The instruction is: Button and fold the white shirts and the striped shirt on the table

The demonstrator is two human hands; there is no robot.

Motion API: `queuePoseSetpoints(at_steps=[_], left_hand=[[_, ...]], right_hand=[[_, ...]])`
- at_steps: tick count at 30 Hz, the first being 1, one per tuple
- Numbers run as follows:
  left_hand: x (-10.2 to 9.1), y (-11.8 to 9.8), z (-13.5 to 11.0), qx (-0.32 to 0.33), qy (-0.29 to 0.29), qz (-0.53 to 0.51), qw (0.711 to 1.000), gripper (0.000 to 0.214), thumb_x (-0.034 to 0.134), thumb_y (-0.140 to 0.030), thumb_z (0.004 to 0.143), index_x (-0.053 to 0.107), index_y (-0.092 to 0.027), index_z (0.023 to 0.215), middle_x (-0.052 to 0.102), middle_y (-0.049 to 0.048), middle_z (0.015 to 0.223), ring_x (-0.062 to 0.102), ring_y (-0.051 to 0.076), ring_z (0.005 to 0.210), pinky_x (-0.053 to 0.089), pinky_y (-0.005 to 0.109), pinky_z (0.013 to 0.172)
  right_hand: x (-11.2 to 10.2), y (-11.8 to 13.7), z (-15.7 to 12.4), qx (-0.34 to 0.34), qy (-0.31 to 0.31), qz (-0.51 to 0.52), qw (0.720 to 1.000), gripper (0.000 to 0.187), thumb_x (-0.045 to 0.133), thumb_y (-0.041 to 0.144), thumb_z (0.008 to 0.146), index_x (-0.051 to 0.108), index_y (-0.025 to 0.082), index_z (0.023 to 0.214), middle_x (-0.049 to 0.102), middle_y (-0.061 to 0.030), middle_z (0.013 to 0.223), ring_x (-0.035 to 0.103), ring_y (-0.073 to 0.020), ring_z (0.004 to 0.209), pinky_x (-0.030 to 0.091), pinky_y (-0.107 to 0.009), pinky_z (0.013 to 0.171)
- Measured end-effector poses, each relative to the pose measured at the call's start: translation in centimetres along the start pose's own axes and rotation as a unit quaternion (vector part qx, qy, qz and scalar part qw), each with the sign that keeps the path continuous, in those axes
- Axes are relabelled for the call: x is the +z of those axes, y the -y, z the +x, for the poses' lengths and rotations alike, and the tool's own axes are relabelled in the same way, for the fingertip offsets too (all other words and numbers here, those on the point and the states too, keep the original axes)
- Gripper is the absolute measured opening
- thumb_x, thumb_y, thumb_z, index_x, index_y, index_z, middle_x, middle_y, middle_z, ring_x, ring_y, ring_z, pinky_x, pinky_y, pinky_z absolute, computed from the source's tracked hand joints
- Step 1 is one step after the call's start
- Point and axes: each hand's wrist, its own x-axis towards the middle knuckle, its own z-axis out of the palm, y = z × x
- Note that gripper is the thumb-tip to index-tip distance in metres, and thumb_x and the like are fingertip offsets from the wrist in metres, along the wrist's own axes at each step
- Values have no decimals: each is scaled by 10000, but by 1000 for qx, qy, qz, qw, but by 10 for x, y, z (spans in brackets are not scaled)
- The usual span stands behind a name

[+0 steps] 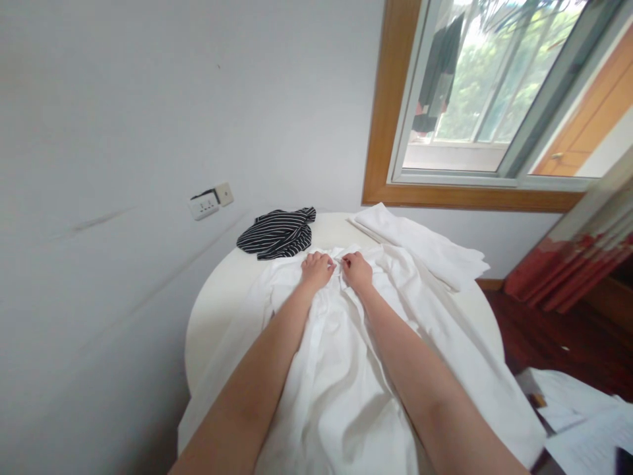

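Note:
A white garment (341, 369) lies spread over a round white table (212, 310), its lower part hanging toward me in loose folds. At its far end my left hand (318, 269) pinches the fabric between thumb and fingers. Just to the right, my right hand (357, 269) grips the same garment near its middle line. A small gap of cloth separates the two hands. Any button or fastening between the fingertips is too small to make out.
Beyond my left hand lies a bundled black-and-white striped cloth (279, 232). A folded white cloth (420, 241) rests at the back right. The wall has a socket (204, 206); a wood-framed window (376, 132) and a red-patterned curtain (568, 257) are to the right.

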Motion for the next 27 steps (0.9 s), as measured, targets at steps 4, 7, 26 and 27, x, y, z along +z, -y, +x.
queuePoseSetpoints(at_steps=[4, 7, 26, 27], left_hand=[[-5, -5, -9, 14, 3, 26, 1000, 243, 505, -422, 908, 625, -226, 988, 562, 93, 1115, 445, 284, 1125, 389, 412, 912], [-8, -9, -17, 23, -3, 42, 999, 249, 476, -402, 923, 620, -214, 998, 551, 110, 1123, 433, 302, 1126, 391, 426, 890], [-7, -12, -18, 34, 2, -2, 999, 253, 626, -416, 837, 647, -205, 975, 603, 96, 1100, 484, 290, 1124, 391, 403, 929], [-6, -11, -16, 30, 7, -6, 1000, 256, 628, -422, 834, 652, -203, 966, 609, 96, 1095, 491, 294, 1119, 398, 402, 923]], right_hand=[[-1, 0, -5, 8, 8, 3, 1000, 245, 393, 263, 978, 599, 222, 1105, 607, -42, 1102, 596, -163, 967, 407, -246, 739], [-3, -1, -11, 17, 12, 7, 1000, 247, 373, 253, 984, 574, 221, 1125, 610, -46, 1112, 594, -166, 968, 402, -257, 744], [-7, -4, -19, -14, 24, 51, 998, 281, 420, 203, 932, 596, 245, 1147, 611, -38, 1118, 581, -169, 1002, 413, -256, 778], [-7, -4, -19, -15, 23, 53, 998, 280, 418, 205, 933, 598, 243, 1145, 613, -39, 1118, 581, -170, 1003, 412, -256, 782]])
